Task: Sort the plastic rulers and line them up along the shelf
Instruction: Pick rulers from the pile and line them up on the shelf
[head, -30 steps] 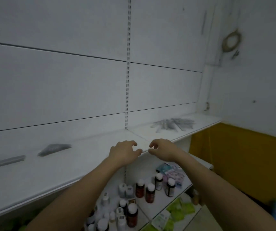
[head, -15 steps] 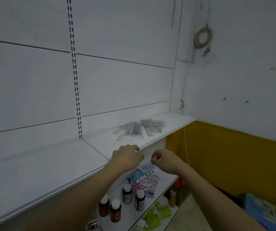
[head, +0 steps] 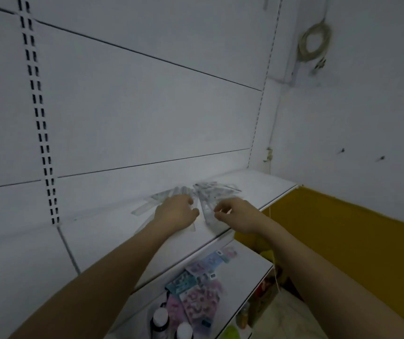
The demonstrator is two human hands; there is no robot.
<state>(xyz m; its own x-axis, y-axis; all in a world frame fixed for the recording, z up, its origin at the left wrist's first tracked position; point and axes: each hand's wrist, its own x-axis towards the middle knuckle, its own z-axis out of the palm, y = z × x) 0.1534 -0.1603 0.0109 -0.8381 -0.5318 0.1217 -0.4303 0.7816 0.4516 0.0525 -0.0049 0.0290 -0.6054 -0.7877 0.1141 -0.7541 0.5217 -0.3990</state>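
- The rulers (head: 197,199), clear plastic, are seen lying in a loose fan on the white shelf (head: 264,184), toward its right end, with many overlapping.
- The left hand (head: 175,212) is laid palm down on the left half of the fan; its fingers are curled over the strips, but whether one is actually pinched cannot be told.
- The right hand (head: 232,214) is held at the near right edge of the fan, fingers bent and pointing toward 9 o'clock; its tips appear to touch a ruler's near end, though a grip cannot be confirmed.
- From the left hand, the uncovered rulers spread toward 12 and 10 o'clock; from the right hand they lie toward 11 and 12 o'clock.
- The long axes are not shared: the left strips run from 7 to 1 o'clock, the right ones from 5 to 11 o'clock, and those at the back lie nearly across the view.
- Both hands are judged about equally near; the left is the nearer for the left cluster, the right for the strip by the shelf's front edge.
- The next move is judged to depend on one strip being slid clear of the overlap along its own length.
- The picture is blurred and dim; the rulers' count, markings and sizes cannot be read, and those under the left palm are hidden.
- Bottles (head: 160,319) and coloured packets (head: 196,285) are seen on the lower shelf.
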